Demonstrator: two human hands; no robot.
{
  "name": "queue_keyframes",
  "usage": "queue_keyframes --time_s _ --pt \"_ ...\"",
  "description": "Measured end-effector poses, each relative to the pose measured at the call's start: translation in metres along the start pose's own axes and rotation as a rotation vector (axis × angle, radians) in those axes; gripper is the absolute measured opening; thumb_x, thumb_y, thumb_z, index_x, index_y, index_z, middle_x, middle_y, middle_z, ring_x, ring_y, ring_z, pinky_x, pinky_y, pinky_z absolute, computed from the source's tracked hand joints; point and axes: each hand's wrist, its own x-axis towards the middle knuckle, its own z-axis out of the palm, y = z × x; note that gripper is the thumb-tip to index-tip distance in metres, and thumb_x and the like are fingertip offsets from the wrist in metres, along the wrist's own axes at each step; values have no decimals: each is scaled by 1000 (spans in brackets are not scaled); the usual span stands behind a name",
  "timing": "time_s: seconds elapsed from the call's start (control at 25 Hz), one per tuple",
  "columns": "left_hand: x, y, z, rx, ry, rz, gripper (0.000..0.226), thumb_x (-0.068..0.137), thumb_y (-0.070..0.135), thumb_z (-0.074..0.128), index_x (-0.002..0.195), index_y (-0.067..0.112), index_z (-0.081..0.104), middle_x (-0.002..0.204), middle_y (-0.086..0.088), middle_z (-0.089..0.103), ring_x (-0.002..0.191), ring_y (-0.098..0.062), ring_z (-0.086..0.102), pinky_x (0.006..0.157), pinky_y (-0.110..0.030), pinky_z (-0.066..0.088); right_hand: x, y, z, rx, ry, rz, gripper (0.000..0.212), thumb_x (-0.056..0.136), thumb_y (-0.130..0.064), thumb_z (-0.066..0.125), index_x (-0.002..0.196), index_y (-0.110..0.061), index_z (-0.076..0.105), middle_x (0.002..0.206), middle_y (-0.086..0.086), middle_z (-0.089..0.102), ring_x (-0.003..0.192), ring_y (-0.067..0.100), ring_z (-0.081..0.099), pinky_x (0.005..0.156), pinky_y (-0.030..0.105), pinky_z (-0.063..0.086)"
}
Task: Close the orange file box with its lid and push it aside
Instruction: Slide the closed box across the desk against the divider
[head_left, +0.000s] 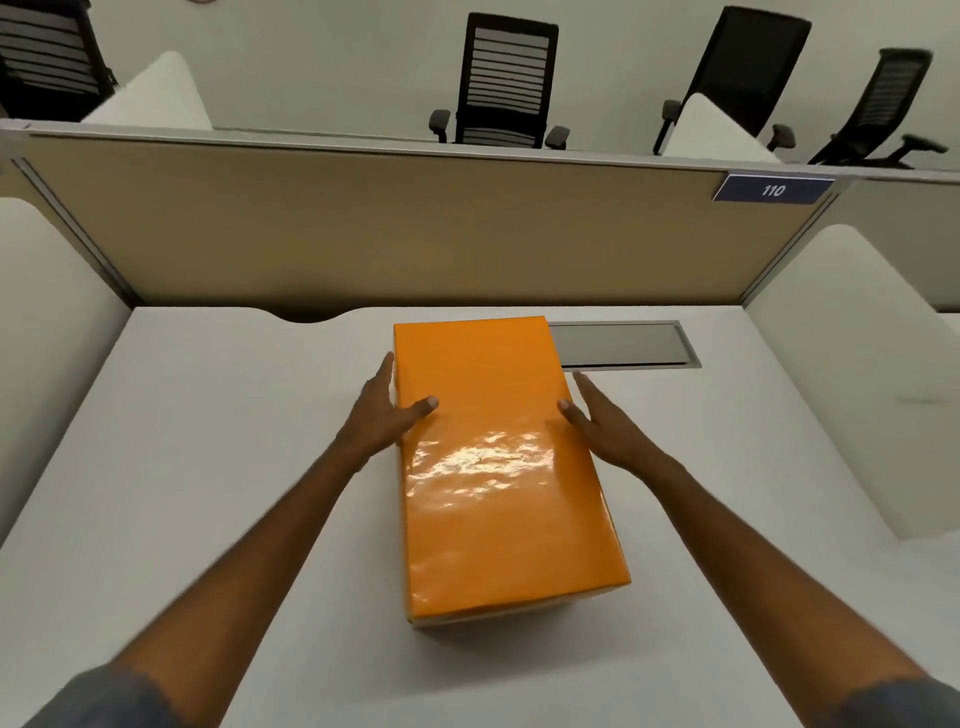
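**Both hands flank the lidded orange box on the white surface**

The orange file box (498, 457) stands near the middle of the white surface (208, 467), its long side running away from the person and turned slightly, so that the near end sits a little further right than the far end. The glossy orange lid (483, 364) is already on top and covers the whole box; a thin strip of the box's lower edge shows beneath the lid at the near end. Overhead light glares off the middle of the lid.

The left hand (387, 410) lies against the box's left side about halfway along, fingers stretched forward along the edge and thumb resting on top of the lid. The right hand (597, 415) mirrors it on the right side, fingers extended and thumb on the lid. Each grip is spread apart and flat, pressed to the box rather than curled around it. Both forearms reach in from the bottom corners, with grey sleeves just visible.

The far right corner of the box overlaps a grey rectangular cable hatch (623, 345) set in the surface. Behind stands a tan partition (363, 223) carrying a blue tag (773, 189) reading 110. Beyond it are black office chairs (506, 78).
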Motion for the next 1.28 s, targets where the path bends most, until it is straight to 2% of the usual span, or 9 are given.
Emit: queue_keyframes --time_s 0.2,0.36,0.52,0.68,0.88,1.04,1.12,1.2,1.28 --pt "58 22 3 294 11 -11 113 80 47 79 162 17 7 166 -14 23 150 -37 30 117 -52 35 79 -13 -16 -275 -119 -59 93 99 -47 57 164 -11 1 174 9 1 159 32 15 125 49 23" --pt "79 22 8 426 -36 -88 119 75 52 81 162 18 7 166 -13 24 149 -39 33 113 -53 38 115 -14 -21 -408 -289 -23 105 93 -48 67 163 -9 0 174 9 -3 155 37 26 121 50 30" --pt "92 24 10 455 -80 -148 121 75 47 83 162 20 4 166 -14 23 147 -41 34 109 -56 44 131 -15 -23 -468 -352 -8 109 90 -44 73 163 -7 1 174 11 -4 150 40 35 117 50 36" --pt "87 28 13 384 -75 -149 119 79 42 82 162 20 0 168 -13 18 149 -40 31 112 -55 40 121 -14 -31 -223 -299 16 102 86 -36 79 160 -12 12 166 15 26 143 40 43 110 51 43" --pt "23 10 16 87 49 -140 117 78 44 81 162 24 3 168 -9 22 149 -37 35 115 -58 39 54 -4 -18 21 -150 29 85 97 -21 68 162 -15 13 168 14 26 150 39 35 116 50 37" --pt "-77 -30 24 -191 -126 -143 97 64 51 90 146 43 40 143 6 58 125 -23 63 95 -47 59 -43 33 1 405 -213 267 94 89 -33 77 163 -20 19 167 6 31 153 30 34 118 50 37" --pt "-121 -48 32 -293 -162 -196 91 59 51 93 137 48 47 134 14 62 114 -16 68 83 -36 63 -79 51 8 533 -285 334 81 84 -40 78 153 -18 42 156 3 52 139 24 55 113 47 47" --pt "-146 -59 43 -364 -148 -253 80 67 43 91 135 42 50 133 12 63 105 -14 71 72 -28 63 -96 60 15 638 -321 373 64 84 -44 75 139 -17 60 134 -2 72 117 16 71 97 36 60" --pt "-152 -62 48 -397 -112 -307 74 75 28 86 142 28 52 132 6 64 104 -15 71 70 -28 63 -102 64 18 713 -311 398 47 90 -36 73 132 -17 65 126 -3 75 110 14 74 85 27 62"
